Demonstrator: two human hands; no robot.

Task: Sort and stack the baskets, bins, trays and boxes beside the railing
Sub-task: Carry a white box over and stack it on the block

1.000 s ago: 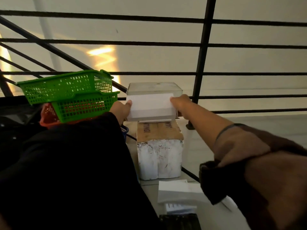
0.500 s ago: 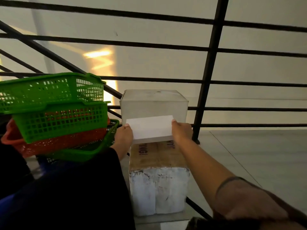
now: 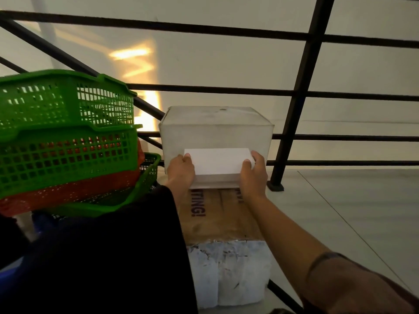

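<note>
Small white box (image 3: 217,163), held at its ends by left hand (image 3: 181,169) and right hand (image 3: 254,172), fingers curled (translucent bin (image 3: 215,130) behind); stacked green baskets (image 3: 68,137) left; railing (image 3: 301,91) beyond.

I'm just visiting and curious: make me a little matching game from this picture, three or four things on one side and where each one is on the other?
Things:
1. small white box
2. translucent bin
3. top green basket
4. cardboard-topped box

Places:
A. highest on the basket stack at left
B. under the translucent bin
C. gripped between left hand and right hand
D. on the cardboard-topped box, by the railing

Pairs: 1-C, 2-D, 3-A, 4-B
</note>
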